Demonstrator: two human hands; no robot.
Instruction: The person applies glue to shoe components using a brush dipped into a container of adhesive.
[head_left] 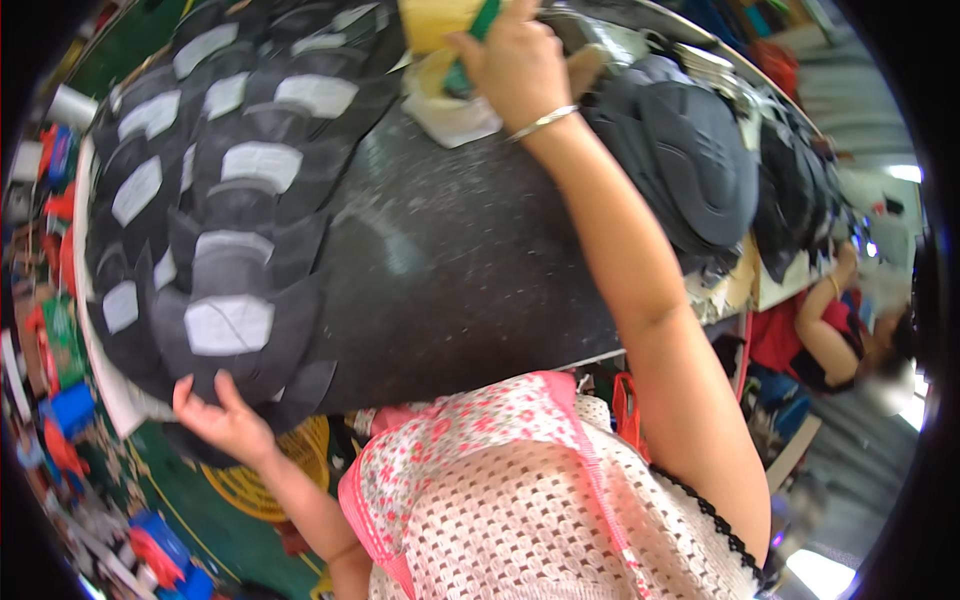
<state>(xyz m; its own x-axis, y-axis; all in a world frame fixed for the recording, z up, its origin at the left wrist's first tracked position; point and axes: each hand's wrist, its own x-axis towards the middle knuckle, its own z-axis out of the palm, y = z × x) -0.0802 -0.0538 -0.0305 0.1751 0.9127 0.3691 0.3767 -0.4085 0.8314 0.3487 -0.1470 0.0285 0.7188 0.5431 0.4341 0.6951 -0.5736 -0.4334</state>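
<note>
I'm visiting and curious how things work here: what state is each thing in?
Curved black pieces with white patches: overlapping in rows.
Left hand: partly open, at their near edge.
Right hand: closed around slim green object.
Dark-grey moulded sole-shaped pieces: stacked.
Flat black tabletop: scuffed.

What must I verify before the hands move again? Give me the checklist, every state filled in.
1. Right hand gripping the green tool: ok.
2. Any coating on the tool's lower end: cannot tell, blurred.
3. Left hand holding nothing, fingers apart: ok.
4. Left fingertips off the nearest white-patched black piece: cannot tell, they overlap its edge in view.
5. Other white-patched black pieces lying separate: not ok, they overlap.
6. Dark grey moulded pieces stacked at the right: ok.
</note>
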